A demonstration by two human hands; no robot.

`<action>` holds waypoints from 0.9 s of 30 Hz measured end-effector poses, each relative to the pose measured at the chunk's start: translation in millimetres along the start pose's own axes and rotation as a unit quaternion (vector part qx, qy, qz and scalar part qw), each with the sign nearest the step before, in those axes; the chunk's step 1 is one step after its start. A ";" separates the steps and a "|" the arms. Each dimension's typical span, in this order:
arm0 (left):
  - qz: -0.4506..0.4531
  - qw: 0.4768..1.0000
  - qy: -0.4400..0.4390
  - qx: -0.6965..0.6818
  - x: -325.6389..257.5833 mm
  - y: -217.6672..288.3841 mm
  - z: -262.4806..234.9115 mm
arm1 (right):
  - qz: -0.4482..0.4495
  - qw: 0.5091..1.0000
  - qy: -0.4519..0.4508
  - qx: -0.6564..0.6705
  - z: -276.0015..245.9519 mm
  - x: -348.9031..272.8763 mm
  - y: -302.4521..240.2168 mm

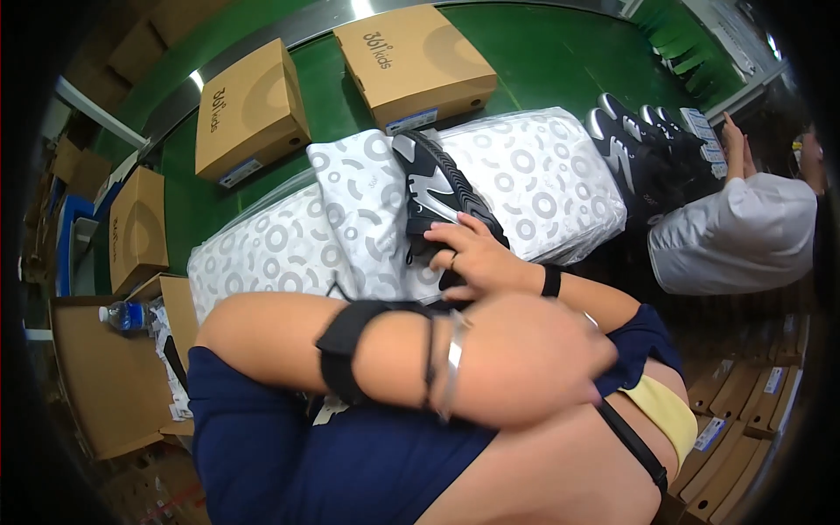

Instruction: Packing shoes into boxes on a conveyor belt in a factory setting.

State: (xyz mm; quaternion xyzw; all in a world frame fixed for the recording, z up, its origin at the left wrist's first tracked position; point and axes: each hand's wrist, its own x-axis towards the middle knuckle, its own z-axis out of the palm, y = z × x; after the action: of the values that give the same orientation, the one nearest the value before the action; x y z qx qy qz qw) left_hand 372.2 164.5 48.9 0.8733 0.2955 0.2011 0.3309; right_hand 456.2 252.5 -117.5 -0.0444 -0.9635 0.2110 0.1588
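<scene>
Resting on the heel end of a black, white and grey shoe (429, 185), the right hand's (481, 260) fingers are spread and a bit bent; they're touching it for sure, but can't tell if they're actually gripping; there's a ring on one finger and a black band (551, 281) on that wrist; the left hand (534, 363) is crossed over in front, near the right arm, and it's so blurred you can't tell if the fingers are open or closed; that wrist has a silver bangle (453, 363), with a wide black band (339, 350) further up the forearm.

The shoe itself points its toe away from the person, sole showing along the right; it's lying on white wrapping paper (359, 197) with grey rings and arcs, between a plastic-covered stack (267, 249) on the left and another stack (534, 175) on the right; all that sits on a green table (560, 52).

Further out, two tan boxes (416, 66) are at the back, with a third box (140, 227) off left; down that side there's an open carton (105, 385) and a bottle (127, 316); over right, more black shoes (626, 157) are bunched together, just beside a co-worker's pale sleeve (739, 232); more shoeboxes (735, 437) are lined up lower right.
</scene>
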 end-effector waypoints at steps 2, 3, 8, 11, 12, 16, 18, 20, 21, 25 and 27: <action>0.069 0.991 -0.054 -0.096 14.7 15.1 15.7 | 0.145 0.973 0.150 0.096 -17.3 0.2 4.4; 0.031 0.986 -0.110 -0.123 22.0 21.3 18.3 | 0.237 0.934 0.228 0.141 -15.0 -6.5 26.5; 0.128 0.980 0.037 -0.148 43.3 34.0 35.7 | 0.432 0.827 0.242 -0.266 -24.3 -126.6 144.9; 0.091 0.975 0.030 -0.200 48.8 30.4 33.6 | 0.373 0.839 0.229 -0.322 -19.6 -138.4 152.7; 0.092 0.975 0.033 -0.198 51.9 30.5 37.9 | 0.370 0.839 0.211 -0.339 -20.6 -134.5 149.2; 0.083 0.972 0.039 -0.218 67.4 30.2 45.6 | 0.348 0.852 0.143 -0.363 -25.1 -129.2 143.5; 0.069 0.973 0.005 -0.218 78.5 39.5 49.3 | 0.351 0.843 0.154 -0.376 -22.2 -130.6 146.6; 0.192 0.946 -0.081 -0.247 76.7 67.7 40.7 | 0.359 0.837 0.168 -0.378 -16.1 -131.2 155.9; 0.314 0.892 -0.208 -0.249 75.8 78.9 28.6 | 0.356 0.839 0.170 -0.375 -12.7 -132.3 159.4; 0.334 0.874 -0.198 -0.293 36.5 66.2 15.3 | 0.480 0.771 0.114 -0.403 -0.9 -149.1 174.3; 0.245 0.898 -0.053 -0.361 -6.5 49.4 15.2 | 0.452 0.776 0.145 -0.415 -0.2 -138.8 162.9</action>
State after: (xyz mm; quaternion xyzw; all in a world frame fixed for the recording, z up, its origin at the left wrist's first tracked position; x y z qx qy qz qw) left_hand 394.5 123.3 71.7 0.7479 -0.0387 0.3220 0.5791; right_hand 590.6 379.2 -225.6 -0.5668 -0.7921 -0.1706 0.1490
